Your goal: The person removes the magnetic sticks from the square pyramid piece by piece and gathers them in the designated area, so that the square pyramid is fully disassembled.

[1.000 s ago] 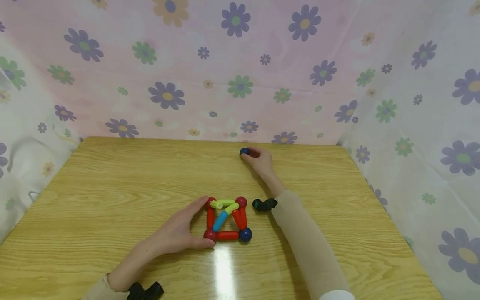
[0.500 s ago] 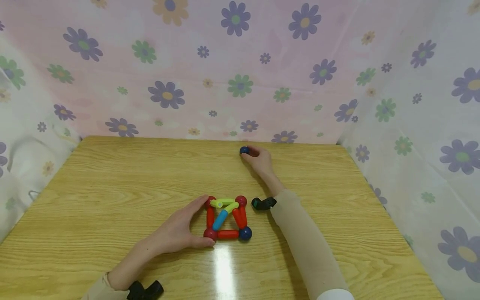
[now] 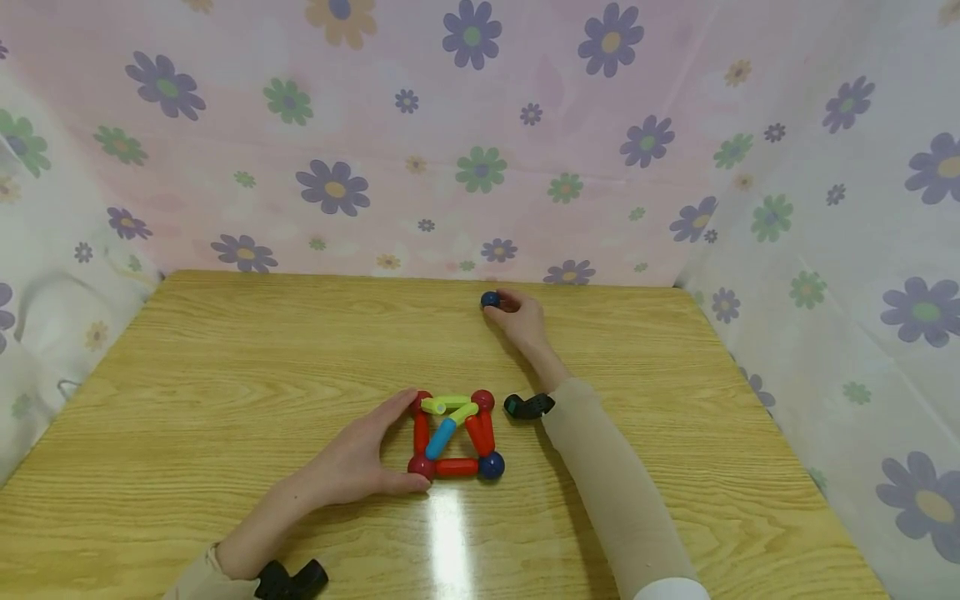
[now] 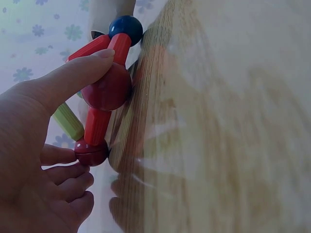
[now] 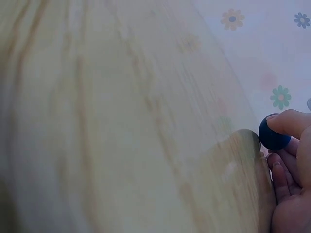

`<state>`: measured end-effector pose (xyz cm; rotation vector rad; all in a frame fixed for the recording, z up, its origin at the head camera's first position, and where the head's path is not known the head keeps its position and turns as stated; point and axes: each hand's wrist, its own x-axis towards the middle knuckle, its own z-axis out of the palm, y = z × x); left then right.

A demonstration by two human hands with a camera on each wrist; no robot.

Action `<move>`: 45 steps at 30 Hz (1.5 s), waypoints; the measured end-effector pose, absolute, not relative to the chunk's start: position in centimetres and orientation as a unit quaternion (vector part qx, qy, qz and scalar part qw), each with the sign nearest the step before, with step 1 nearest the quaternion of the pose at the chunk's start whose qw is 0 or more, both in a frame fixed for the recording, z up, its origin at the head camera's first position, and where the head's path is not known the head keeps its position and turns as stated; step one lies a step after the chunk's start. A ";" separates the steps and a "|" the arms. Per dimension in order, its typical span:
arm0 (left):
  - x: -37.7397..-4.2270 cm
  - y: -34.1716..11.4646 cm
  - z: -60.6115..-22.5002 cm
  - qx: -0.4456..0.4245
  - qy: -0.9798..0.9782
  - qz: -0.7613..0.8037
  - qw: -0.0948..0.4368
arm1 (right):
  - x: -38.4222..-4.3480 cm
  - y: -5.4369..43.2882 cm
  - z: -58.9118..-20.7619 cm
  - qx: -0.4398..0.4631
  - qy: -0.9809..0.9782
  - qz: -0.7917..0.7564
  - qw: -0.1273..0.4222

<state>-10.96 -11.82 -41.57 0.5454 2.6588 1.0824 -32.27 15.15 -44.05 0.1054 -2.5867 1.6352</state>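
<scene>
A frame of magnetic building rods and balls (image 3: 457, 467) sits on the table near its middle. Red rods form three sides, with a yellow-green one at the back; a blue rod (image 3: 440, 438) and another yellow-green rod slant across. Its corners are red balls (image 4: 108, 90), except for a dark blue ball (image 3: 491, 465) at the near right. My left hand (image 3: 351, 460) grips the left side, thumb at the near red ball and fingers at the far one. Toward the back edge, my right hand (image 3: 522, 322) pinches a loose dark blue ball (image 5: 274, 133) between thumb and fingers, at the tabletop.
The wood-grain table (image 3: 247, 358) is glossy and reflects light near the front. Flowered cloth (image 3: 420, 142) hangs behind it and along both sides. Black wrist cameras (image 3: 529, 407) are strapped at both wrists.
</scene>
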 end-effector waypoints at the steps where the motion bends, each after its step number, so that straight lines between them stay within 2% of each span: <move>1: -11.0 -11.8 -41.6 0.184 0.904 0.368 0.110 | -32.3 15.2 -44.1 0.034 -0.844 0.534 0.040; 18: -10.9 -11.7 -42.0 0.181 0.904 0.369 0.117 | -32.1 15.6 -44.4 0.031 -0.834 0.549 0.040; 26: -10.8 -11.6 -42.1 0.177 0.903 0.371 0.121 | -31.1 16.5 -43.2 0.007 -0.811 0.583 0.039; 32: -10.7 -11.7 -42.2 0.181 0.904 0.370 0.117 | -29.1 16.5 -41.8 0.037 -0.821 0.566 0.062; 45: -10.8 -11.9 -42.2 0.190 0.904 0.368 0.106 | -23.9 15.9 -39.5 0.115 -0.788 0.603 0.052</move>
